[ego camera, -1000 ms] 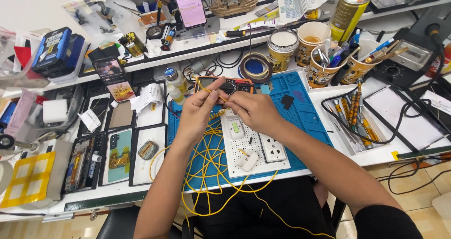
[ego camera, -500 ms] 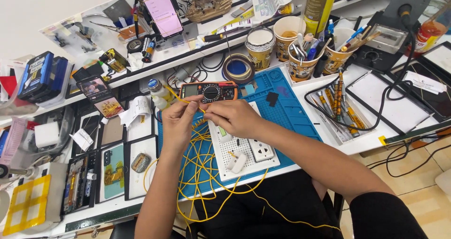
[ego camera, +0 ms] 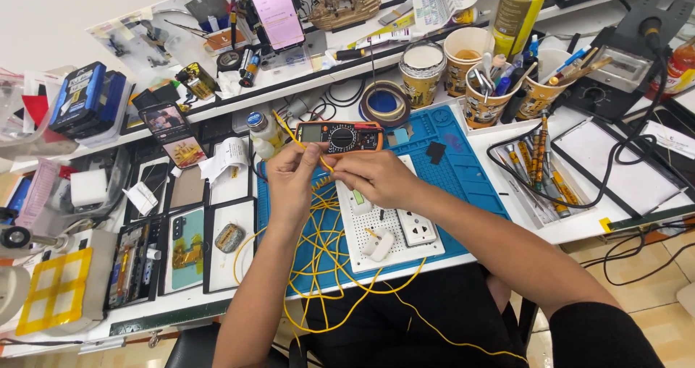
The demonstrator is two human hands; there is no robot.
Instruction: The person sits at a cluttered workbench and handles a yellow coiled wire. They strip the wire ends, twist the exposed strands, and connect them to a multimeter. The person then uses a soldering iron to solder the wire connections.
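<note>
1. Blue silicone work mat covers the bench centre, under a white perforated board that carries a socket and a plug
2. Loose yellow wire loops over the mat's near edge toward the lap; best kept slack and untangled, judging by the coils
3. Orange multimeter lies just beyond the knuckles
4. Left hand and right hand meet over the board, fingers pinched shut on the wire's end; a short, steady grip suits this fine work

Both hands meet mid-frame, left hand and right hand with fingers pinched (forearms angled inward).
</note>
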